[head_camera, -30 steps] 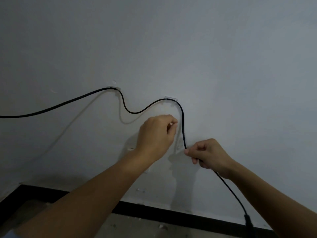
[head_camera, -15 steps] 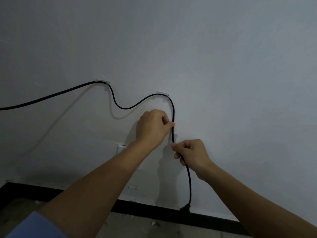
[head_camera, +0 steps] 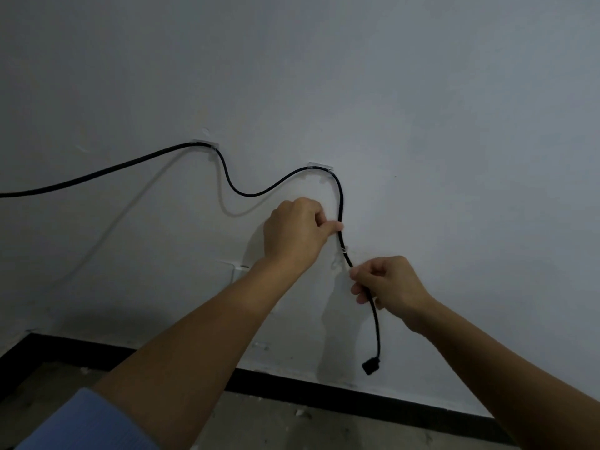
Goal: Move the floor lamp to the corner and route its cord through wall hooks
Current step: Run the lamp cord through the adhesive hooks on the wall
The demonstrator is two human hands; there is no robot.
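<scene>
Pinching the cord (head_camera: pixel 340 203), left hand (head_camera: pixel 293 232) sits above right hand (head_camera: pixel 389 284).

A: Where does the black cord (head_camera: pixel 259 193) run?

B: In from the left edge, up over 1 clear wall hook (head_camera: pixel 204 144), down in a sag, then over a 2nd clear hook (head_camera: pixel 319 166) and down the white wall (head_camera: pixel 422 125).

A: And the hands?

B: The left hand (head_camera: pixel 295 232) pinches it below the 2nd hook. The right hand (head_camera: pixel 389 284) grips it lower down, just past a 3rd small clip (head_camera: pixel 342 251). The plug (head_camera: pixel 371 366) dangles above the black baseboard (head_camera: pixel 292 389).
</scene>
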